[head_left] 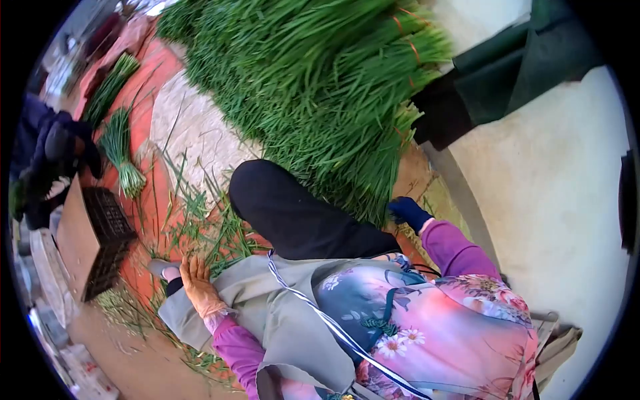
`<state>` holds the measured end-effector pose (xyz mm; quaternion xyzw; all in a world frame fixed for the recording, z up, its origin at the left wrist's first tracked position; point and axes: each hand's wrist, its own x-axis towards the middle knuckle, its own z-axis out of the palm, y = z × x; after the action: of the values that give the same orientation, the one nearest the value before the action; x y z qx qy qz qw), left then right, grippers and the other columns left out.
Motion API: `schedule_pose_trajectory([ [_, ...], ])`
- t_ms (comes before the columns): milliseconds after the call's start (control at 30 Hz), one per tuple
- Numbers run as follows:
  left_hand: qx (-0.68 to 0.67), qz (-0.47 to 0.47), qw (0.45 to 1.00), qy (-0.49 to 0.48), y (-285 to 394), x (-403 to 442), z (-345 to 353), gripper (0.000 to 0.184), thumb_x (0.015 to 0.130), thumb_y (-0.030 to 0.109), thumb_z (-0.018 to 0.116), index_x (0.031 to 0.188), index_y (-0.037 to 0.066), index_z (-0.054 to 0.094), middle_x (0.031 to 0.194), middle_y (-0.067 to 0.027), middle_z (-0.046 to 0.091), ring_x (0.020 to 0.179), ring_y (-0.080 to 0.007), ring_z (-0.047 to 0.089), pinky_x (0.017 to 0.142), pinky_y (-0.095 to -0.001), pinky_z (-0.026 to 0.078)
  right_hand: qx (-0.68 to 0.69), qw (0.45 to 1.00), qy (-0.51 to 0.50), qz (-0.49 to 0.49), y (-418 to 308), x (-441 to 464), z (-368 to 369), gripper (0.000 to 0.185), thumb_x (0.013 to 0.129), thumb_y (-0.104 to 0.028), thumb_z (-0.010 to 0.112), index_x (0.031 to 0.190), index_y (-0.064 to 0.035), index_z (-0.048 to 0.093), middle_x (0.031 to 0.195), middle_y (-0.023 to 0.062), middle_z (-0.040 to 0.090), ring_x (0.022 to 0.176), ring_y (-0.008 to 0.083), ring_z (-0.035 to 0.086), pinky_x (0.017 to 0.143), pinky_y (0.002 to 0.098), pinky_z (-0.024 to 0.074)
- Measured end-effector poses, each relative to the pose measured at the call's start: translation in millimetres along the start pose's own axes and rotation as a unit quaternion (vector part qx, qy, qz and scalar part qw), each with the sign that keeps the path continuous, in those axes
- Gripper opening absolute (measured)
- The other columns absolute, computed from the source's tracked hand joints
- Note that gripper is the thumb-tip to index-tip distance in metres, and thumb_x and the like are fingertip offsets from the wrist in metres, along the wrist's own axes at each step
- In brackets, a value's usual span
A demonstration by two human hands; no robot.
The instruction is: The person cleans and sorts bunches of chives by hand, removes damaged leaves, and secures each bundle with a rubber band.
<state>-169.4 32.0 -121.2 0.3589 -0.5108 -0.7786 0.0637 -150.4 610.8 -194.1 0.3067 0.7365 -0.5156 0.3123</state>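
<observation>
Green stalks (313,100) lie piled by your right hand (409,213), its grip unclear, while your left hand (201,291), fingers extended, is at the grey apron (283,310)

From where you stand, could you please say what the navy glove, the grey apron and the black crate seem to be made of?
Navy glove: probably matte knitted fabric, judging by its close fit. Grey apron: dull, likely cloth, given its soft folds, possibly coated. Black crate: apparently moulded plastic, matte, with latticed sides.
</observation>
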Motion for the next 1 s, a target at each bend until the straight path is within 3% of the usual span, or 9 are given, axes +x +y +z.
schedule_pose_trajectory([
  [133, 0.007, 0.011, 0.999, 0.029, 10.5, -23.6, 13.1, 0.053, 0.091, 0.043, 0.041, 0.130, 0.007, 0.039, 0.126, -0.0138, 0.048, 0.115, -0.0251, 0.045, 0.096, -0.0353, 0.033, 0.247, 0.966, 0.070, 0.011, 17.1, 7.3, -7.7, 0.020, 0.080, -0.023, 0.061, 0.088, -0.0052, 0.057, 0.074, 0.0058, 0.059, 0.058, 0.0171, 0.057, 0.049, 0.0305, 0.0471],
  [267, 0.034, 0.047, 0.996, 0.062, 21.2, -50.1, 24.7, 0.056, 0.091, 0.046, 0.039, 0.131, 0.007, 0.038, 0.129, -0.0133, 0.045, 0.116, -0.0250, 0.044, 0.097, -0.0356, 0.031, 0.254, 0.949, 0.147, -0.113, -13.3, 62.6, -22.6, 0.020, 0.082, -0.020, 0.059, 0.097, -0.0069, 0.056, 0.078, 0.0049, 0.059, 0.063, 0.0146, 0.057, 0.054, 0.0273, 0.0469],
  [433, 0.081, 0.053, 0.994, 0.046, 37.7, -60.7, 21.5, 0.050, 0.091, 0.044, 0.039, 0.128, 0.011, 0.043, 0.129, -0.0132, 0.045, 0.114, -0.0239, 0.046, 0.096, -0.0340, 0.032, 0.267, 0.845, 0.311, -0.343, -151.0, 106.6, -86.1, 0.039, 0.080, -0.022, 0.065, 0.112, -0.0039, 0.052, 0.084, 0.0023, 0.057, 0.071, 0.0117, 0.056, 0.061, 0.0263, 0.0475],
  [500, 0.077, 0.064, 0.994, 0.051, 37.6, -60.6, 19.1, 0.049, 0.091, 0.042, 0.040, 0.129, 0.011, 0.043, 0.128, -0.0134, 0.045, 0.113, -0.0236, 0.047, 0.095, -0.0337, 0.033, 0.353, 0.771, 0.291, -0.444, -224.4, 86.8, -113.3, 0.041, 0.080, -0.023, 0.067, 0.114, -0.0048, 0.052, 0.087, 0.0026, 0.057, 0.077, 0.0113, 0.055, 0.065, 0.0257, 0.0468],
  [567, 0.068, 0.072, 0.993, 0.064, 38.8, -61.9, 25.1, 0.044, 0.091, 0.037, 0.040, 0.128, 0.012, 0.044, 0.127, -0.0140, 0.045, 0.110, -0.0228, 0.049, 0.094, -0.0326, 0.036, 0.428, 0.777, 0.308, -0.344, -265.7, 91.0, -145.5, 0.040, 0.081, -0.021, 0.065, 0.115, -0.0053, 0.052, 0.096, 0.0035, 0.056, 0.083, 0.0114, 0.054, 0.069, 0.0284, 0.0472],
  [733, 0.052, 0.073, 0.993, 0.074, 33.9, -58.0, 20.6, 0.045, 0.091, 0.039, 0.042, 0.126, 0.013, 0.046, 0.124, -0.0136, 0.048, 0.107, -0.0225, 0.050, 0.092, -0.0326, 0.036, 0.133, 0.728, 0.429, -0.518, -299.6, 129.8, -204.2, 0.063, 0.078, -0.003, 0.062, 0.134, -0.0208, 0.038, 0.122, 0.0108, 0.051, 0.109, 0.0263, 0.049, 0.092, 0.0339, 0.0409],
  [833, 0.055, 0.072, 0.993, 0.080, 31.4, -54.1, 11.5, 0.045, 0.089, 0.041, 0.045, 0.125, 0.013, 0.048, 0.121, -0.0129, 0.050, 0.104, -0.0218, 0.052, 0.090, -0.0323, 0.038, 0.179, 0.738, 0.418, -0.499, -307.1, 149.1, -216.1, 0.065, 0.077, -0.001, 0.062, 0.135, -0.0188, 0.038, 0.126, 0.0135, 0.049, 0.114, 0.0245, 0.047, 0.096, 0.0341, 0.0379],
  [900, 0.054, 0.069, 0.992, 0.088, 30.9, -52.7, 10.0, 0.046, 0.089, 0.041, 0.046, 0.125, 0.013, 0.049, 0.119, -0.0123, 0.052, 0.101, -0.0214, 0.053, 0.088, -0.0321, 0.038, 0.301, 0.761, 0.367, -0.442, -306.1, 154.1, -230.1, 0.062, 0.078, -0.003, 0.062, 0.134, -0.0187, 0.040, 0.124, 0.0120, 0.051, 0.108, 0.0212, 0.050, 0.090, 0.0334, 0.0420],
  [1000, 0.035, 0.089, 0.991, 0.091, 31.4, -56.1, 15.4, 0.046, 0.087, 0.042, 0.050, 0.123, 0.012, 0.051, 0.113, -0.0109, 0.055, 0.097, -0.0199, 0.054, 0.085, -0.0313, 0.040, 0.370, 0.834, 0.249, -0.325, -292.1, 133.3, -230.2, 0.035, 0.081, -0.014, 0.060, 0.114, -0.0150, 0.051, 0.095, 0.0086, 0.055, 0.080, 0.0171, 0.053, 0.068, 0.0299, 0.0429],
])
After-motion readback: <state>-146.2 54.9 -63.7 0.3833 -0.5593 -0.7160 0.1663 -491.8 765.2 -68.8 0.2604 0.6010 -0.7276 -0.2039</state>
